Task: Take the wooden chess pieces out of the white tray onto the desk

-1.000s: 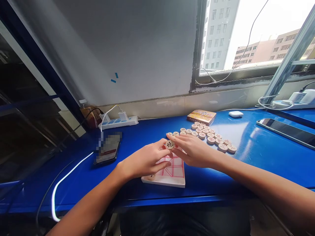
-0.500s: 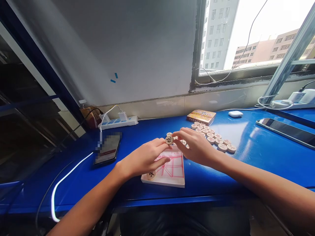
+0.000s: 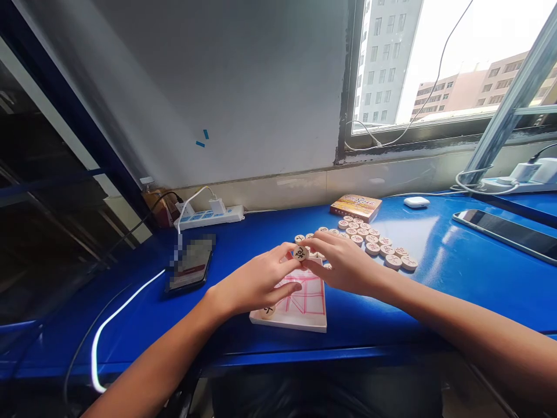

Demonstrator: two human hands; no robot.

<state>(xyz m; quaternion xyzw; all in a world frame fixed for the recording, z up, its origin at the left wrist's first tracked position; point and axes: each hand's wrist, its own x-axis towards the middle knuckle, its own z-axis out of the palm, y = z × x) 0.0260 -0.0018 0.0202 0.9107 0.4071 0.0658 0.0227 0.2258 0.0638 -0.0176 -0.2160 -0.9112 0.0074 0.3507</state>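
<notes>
A round wooden Chinese chess piece (image 3: 300, 253) with a dark character on its face is held up between my two hands. On its left side, the fingers of my left hand (image 3: 261, 276) grip it, thumb stretched out below. My right hand (image 3: 346, 258) pinches its right side with thumb and fingertips. Beneath the hands lies a shallow white box lid (image 3: 304, 322) with a red line grid inside. Another chess piece (image 3: 267, 312) sits in its near left corner, partly covered by my left hand. Behind my fingers several more pieces (image 3: 299, 238) lie on the table, partly hidden.
Rows of chess pieces (image 3: 372, 248) lie to the right on the blue table (image 3: 456, 296), before a printed box (image 3: 355, 206). A phone (image 3: 191, 264) with a white cable and a power strip (image 3: 213, 215) are left. A white earbud case (image 3: 416, 202) and a tablet-like device (image 3: 507, 235) are right.
The held piece has turned and dropped slightly toward me. My right fingertips have shifted from beside it onto its right side, uncovering more pieces behind.
</notes>
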